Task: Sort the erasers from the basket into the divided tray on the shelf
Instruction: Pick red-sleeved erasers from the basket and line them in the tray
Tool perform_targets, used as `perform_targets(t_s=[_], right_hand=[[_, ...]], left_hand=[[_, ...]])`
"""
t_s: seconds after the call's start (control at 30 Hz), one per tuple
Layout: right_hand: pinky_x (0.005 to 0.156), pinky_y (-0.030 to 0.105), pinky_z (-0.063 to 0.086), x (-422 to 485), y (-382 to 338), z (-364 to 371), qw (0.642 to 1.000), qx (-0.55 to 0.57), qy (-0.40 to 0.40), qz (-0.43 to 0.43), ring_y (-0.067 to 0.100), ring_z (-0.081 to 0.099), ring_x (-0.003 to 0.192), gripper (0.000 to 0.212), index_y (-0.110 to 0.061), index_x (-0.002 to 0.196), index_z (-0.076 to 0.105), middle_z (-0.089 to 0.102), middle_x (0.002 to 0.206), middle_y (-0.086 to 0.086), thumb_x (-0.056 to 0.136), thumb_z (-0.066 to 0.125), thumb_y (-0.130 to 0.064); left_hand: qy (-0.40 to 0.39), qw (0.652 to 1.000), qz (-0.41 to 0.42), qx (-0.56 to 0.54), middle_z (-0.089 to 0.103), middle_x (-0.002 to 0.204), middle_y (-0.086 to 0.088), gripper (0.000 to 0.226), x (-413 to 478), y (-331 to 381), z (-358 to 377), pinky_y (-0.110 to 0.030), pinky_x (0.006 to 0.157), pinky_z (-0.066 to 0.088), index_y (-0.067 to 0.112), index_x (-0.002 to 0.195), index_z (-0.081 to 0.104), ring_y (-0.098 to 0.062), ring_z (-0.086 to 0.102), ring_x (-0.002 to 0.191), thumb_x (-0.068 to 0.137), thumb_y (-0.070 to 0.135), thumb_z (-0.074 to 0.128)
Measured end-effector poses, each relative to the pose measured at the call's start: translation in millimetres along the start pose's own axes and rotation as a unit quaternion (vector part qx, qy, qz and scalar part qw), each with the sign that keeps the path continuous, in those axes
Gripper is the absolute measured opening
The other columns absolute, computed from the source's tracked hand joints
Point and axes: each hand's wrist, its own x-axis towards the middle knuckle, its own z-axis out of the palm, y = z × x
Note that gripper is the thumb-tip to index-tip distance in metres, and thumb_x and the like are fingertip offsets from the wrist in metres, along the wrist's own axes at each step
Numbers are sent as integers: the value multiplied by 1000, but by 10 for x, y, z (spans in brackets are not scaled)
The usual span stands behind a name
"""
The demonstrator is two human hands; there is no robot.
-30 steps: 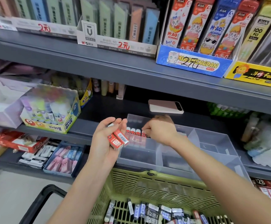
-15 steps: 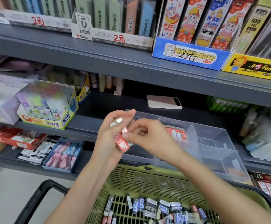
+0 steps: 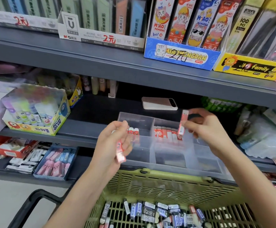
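A clear divided tray [image 3: 152, 155] stands on the middle shelf. Its back-left cell holds a few red-and-white erasers [image 3: 133, 131], and the cell to the right holds a row of red-sleeved erasers [image 3: 166, 134]. My left hand [image 3: 113, 143] grips a red-sleeved eraser [image 3: 120, 153] in front of the tray's left side. My right hand [image 3: 204, 129] pinches another red eraser [image 3: 182, 123], upright and blurred, just above the row's right end. Below, a green basket [image 3: 158, 183] holds several black, blue and white erasers [image 3: 152, 211].
A pale phone [image 3: 159, 103] lies on the shelf behind the tray. A glue-stick box [image 3: 35, 112] stands at left, and a blue tray of pink erasers [image 3: 55, 162] sits on the lower shelf. Stationery display boxes [image 3: 181, 53] line the top shelf. The basket's black handle [image 3: 27, 209] juts left.
My right hand has taken a red eraser from my left hand and carried it right, over the row in the tray. My left hand has lowered a little with one eraser left.
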Motion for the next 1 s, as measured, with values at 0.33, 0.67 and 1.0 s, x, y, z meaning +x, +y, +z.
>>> perform_targets(t_s=[0.33,0.67,1.0], right_hand=[[72,27,41,212,360,56,921,-374,52,-92,29,62,89,41,-14,113,59,66,85,4,74,71,-20],[66,23,35,224,290,-60,863,-500,-17,-72,16,50,80,37,-28,101,63,62,93,-3,70,72,-45],[96,33,41,269,275,-65,831,-549,-92,-22,23,51,116,26,-49,107,64,57,126,-7,84,54,-53]], left_hand=[[15,997,35,72,40,44,1,38,-55,1,61,-17,36,33,14,64,54,-10,37,35,80,47,60],[2,998,27,59,40,49,0,32,-54,5,28,-18,38,34,16,69,58,-9,38,38,80,46,62],[-3,997,34,71,43,49,3,33,-33,-1,21,-18,39,35,19,71,63,-9,40,40,79,51,64]])
